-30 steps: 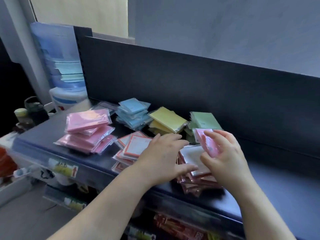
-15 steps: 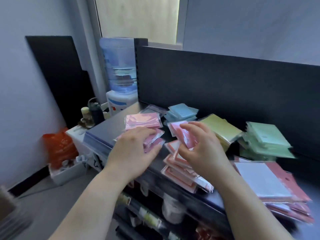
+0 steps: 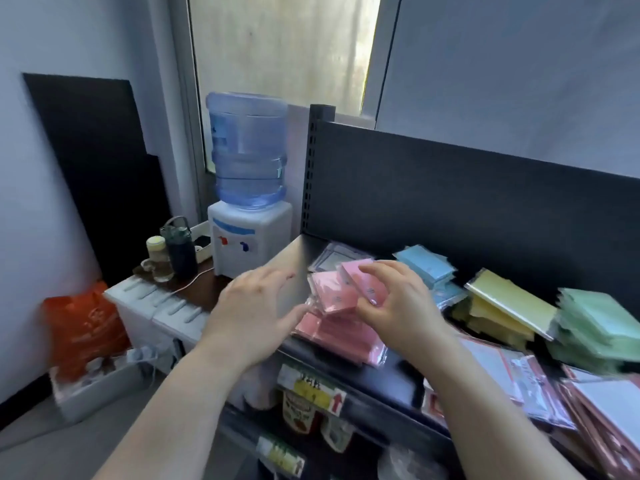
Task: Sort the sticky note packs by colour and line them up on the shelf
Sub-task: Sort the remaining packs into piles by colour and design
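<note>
The pink pack (image 3: 363, 287) is in the right hand (image 3: 398, 306), which pinches it by its right edge with curled fingers and thumb, directly above the pink pile (image 3: 343, 337) on the shelf (image 3: 398, 372). A second pink pack lies slanted just under it, and I cannot tell if the hand holds this one too. The left hand (image 3: 252, 313) is open with the fingers spread, just to the left of the pink pile; its thumb is very near the edge of the pile, but contact is not clear.

I judge the pack to be light and thin, a little stiff from the paper inside, and wrapped in glossy plastic film, so it is probably slippery. A pinch on two opposite edges should hold it better than a grip on the flat faces. Packs laid on top can slide off easily, because the pile is already uneven.

To the right of the pink pile, behind it, is the blue pile (image 3: 426, 265), then further right the yellow pile (image 3: 509, 306) and the green pile (image 3: 595, 323). The red-edged packs (image 3: 606, 407) lie unsorted to the right of the pink pile, at the front. The water dispenser (image 3: 249, 237) stands to the left of the pile, behind it, off the shelf
</note>
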`<action>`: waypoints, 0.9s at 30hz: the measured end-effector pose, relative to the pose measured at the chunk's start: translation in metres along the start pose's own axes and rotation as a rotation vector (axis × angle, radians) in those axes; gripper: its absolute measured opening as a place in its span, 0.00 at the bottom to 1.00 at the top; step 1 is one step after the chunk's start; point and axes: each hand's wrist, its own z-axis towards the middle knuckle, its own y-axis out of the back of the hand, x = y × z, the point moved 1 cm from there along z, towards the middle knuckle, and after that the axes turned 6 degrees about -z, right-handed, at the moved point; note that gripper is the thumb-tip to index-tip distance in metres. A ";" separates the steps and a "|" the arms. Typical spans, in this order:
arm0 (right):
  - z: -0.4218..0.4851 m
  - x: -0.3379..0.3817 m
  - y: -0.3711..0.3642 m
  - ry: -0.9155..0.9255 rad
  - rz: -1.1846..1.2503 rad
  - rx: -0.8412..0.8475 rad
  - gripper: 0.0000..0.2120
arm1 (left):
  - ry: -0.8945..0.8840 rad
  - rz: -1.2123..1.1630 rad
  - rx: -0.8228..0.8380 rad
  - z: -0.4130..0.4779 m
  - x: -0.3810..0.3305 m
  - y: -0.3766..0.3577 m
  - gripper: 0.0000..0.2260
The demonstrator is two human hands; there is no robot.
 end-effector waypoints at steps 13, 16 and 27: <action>-0.013 0.015 0.011 -0.248 -0.196 -0.082 0.25 | -0.338 -0.230 0.157 0.054 0.007 -0.006 0.23; -0.038 0.001 0.034 -0.355 -0.255 -0.151 0.24 | -0.448 -0.284 0.178 0.056 -0.020 -0.016 0.23; -0.194 -0.054 0.124 -0.755 -0.370 -0.316 0.30 | -0.867 -0.408 0.463 -0.011 -0.181 -0.080 0.27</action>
